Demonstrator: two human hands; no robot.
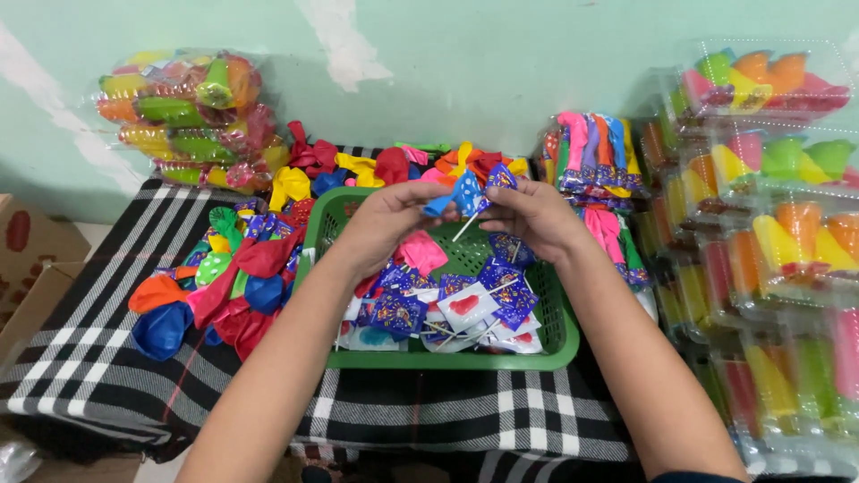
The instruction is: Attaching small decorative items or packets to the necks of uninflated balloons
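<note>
My left hand and my right hand meet above a green plastic basket. Together they hold a blue balloon with a blue printed wrapper and a thin white stick pointing down between them. A pink balloon lies in the basket under my left hand. The basket's near half holds several blue and white packets with sticks.
A heap of loose coloured balloons lies left of the basket on a black-and-white plaid cloth. More balloons sit behind it. Bagged toys lean on the wall. Stacked clear packs of coloured items fill the right. Cardboard box at left.
</note>
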